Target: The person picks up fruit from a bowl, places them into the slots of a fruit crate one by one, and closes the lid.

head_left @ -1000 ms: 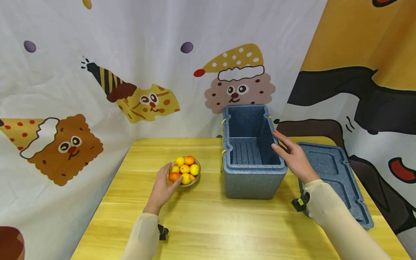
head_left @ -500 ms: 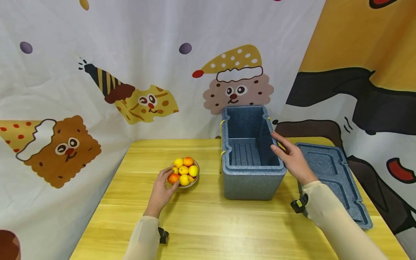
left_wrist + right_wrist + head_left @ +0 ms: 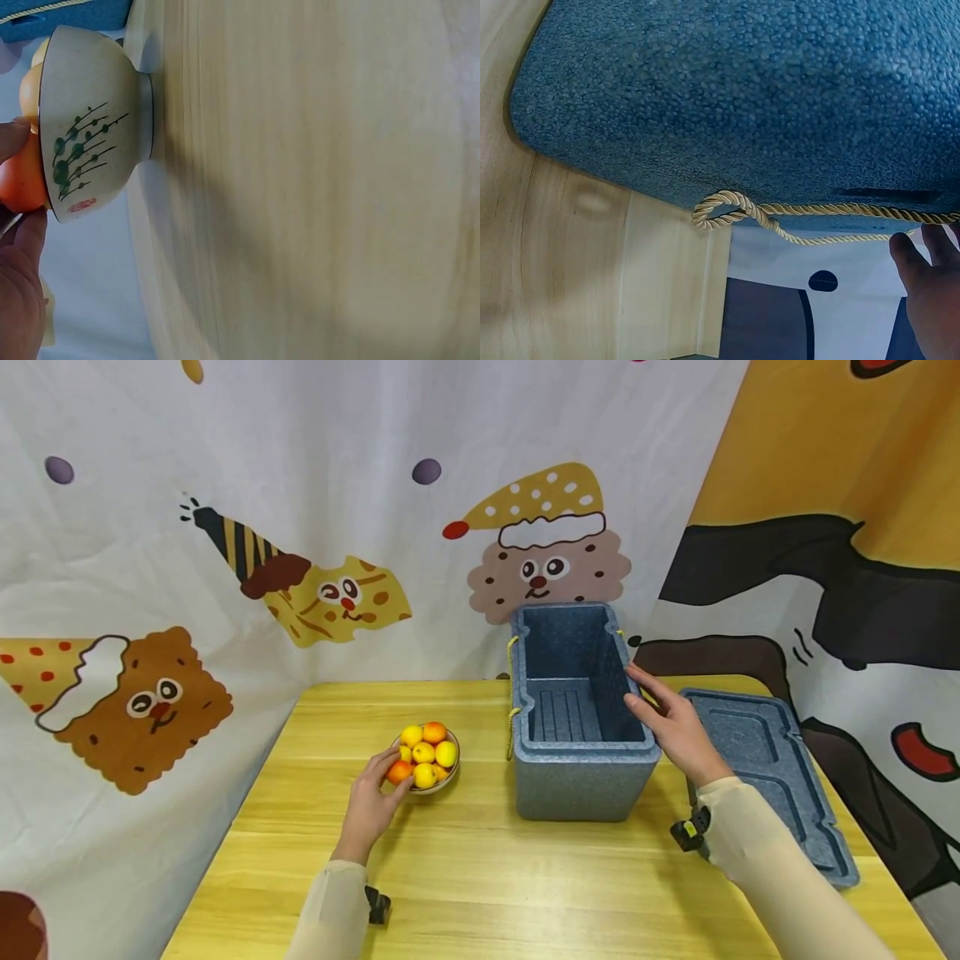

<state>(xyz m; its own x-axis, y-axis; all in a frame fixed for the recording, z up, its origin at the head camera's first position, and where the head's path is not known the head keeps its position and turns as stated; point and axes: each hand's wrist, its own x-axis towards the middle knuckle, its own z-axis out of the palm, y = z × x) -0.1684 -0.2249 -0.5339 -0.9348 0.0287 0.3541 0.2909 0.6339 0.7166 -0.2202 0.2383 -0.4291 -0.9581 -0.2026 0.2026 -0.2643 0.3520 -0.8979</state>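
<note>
At the left of the head view stands a bowl (image 3: 97, 135), cream with a painted green plant, heaped with several yellow and orange fruits (image 3: 423, 752). My left hand (image 3: 369, 806) reaches its near-left rim. Thumb and fingers lie on either side of an orange (image 3: 22, 172) there, pinching it while it sits among the others. An open blue-grey foam cooler box (image 3: 577, 787) stands right of the bowl, its visible floor bare and ribbed. My right hand (image 3: 682, 735) rests with extended fingers on the box's right rim. A twisted gold rope handle (image 3: 817, 211) runs along the box's side.
The box's lid (image 3: 772, 777) lies on the right side of the wooden table (image 3: 465, 885), partly behind my right forearm. A printed cartoon curtain (image 3: 360, 435) hangs close behind the table and along both sides.
My left fingers have drawn in slightly around the orange at the bowl's edge. The right hand stays on the box rim; the head view has shifted a little.
</note>
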